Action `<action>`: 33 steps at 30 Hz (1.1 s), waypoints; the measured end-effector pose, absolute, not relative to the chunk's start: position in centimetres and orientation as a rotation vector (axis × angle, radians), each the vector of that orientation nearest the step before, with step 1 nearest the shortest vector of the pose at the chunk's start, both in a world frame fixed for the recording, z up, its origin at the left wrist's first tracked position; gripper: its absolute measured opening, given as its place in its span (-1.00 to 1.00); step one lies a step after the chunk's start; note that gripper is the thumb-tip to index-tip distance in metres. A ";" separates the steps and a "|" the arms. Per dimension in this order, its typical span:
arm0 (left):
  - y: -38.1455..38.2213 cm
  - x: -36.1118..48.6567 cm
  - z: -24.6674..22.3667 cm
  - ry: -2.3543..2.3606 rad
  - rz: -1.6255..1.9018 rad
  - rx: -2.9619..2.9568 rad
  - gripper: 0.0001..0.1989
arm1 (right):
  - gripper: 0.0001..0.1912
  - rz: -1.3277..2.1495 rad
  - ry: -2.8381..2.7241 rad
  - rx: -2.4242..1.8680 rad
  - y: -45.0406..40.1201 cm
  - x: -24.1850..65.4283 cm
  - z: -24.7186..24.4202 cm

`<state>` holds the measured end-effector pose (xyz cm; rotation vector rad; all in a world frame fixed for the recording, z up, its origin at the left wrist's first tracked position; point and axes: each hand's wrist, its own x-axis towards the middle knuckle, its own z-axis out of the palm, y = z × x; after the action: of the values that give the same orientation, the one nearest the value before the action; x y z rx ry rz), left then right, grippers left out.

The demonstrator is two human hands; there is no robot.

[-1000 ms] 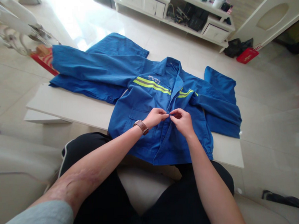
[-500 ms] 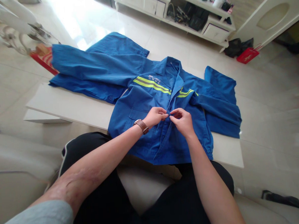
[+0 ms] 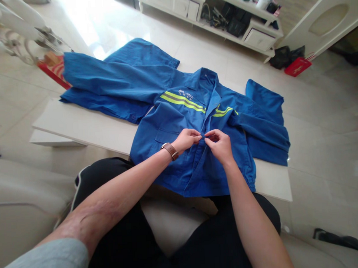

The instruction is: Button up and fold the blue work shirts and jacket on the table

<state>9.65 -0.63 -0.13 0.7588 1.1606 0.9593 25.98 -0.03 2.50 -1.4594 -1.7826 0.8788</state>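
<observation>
A blue work jacket point(image 3: 172, 118) with yellow-and-grey reflective stripes and white lettering on its chest lies front up, its collar pointing away from me. My left hand point(image 3: 187, 140), with a brown-strapped watch point(image 3: 170, 151) at the wrist, pinches the jacket's front edge below the stripe. Facing it from the right, my right hand point(image 3: 219, 144) pinches the same front opening, fingertips almost touching those of the left. Whatever small part sits between the fingertips, such as a button, is too small to make out. Below the hands the front edges overlap down to the hem.
Under the jacket is a low white table point(image 3: 107, 131), its sleeves spread toward both ends. A red object point(image 3: 54, 70) is by the left sleeve. Beyond the tiled floor stand a white cabinet point(image 3: 172, 6) and a red box point(image 3: 297, 66). My knees are close beneath the near edge.
Both hands stay pinched at the same spot on the jacket front. The whole view has shifted very slightly; nothing else visibly differs.
</observation>
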 end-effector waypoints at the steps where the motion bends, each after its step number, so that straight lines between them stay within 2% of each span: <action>1: -0.6 9.7 -0.1 1.160 0.965 0.751 -0.76 | -0.86 0.878 -1.786 -1.455 0.0 26.0 2.5; 12: -0.7 9.8 -0.1 1.066 0.975 0.525 -0.75 | -0.84 0.853 -1.799 -1.461 0.1 26.2 2.3; 23: -0.7 10.2 -0.2 1.046 1.009 0.438 -0.89 | -0.81 0.846 -1.813 -1.481 0.1 26.2 2.4; 33: -0.8 10.5 -0.2 1.069 1.054 0.359 -0.85 | -0.80 0.858 -1.818 -1.496 0.1 26.5 2.2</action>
<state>10.54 -0.82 -0.25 0.3594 1.0693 1.0540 26.46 0.11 2.23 -1.4962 -1.8179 0.8579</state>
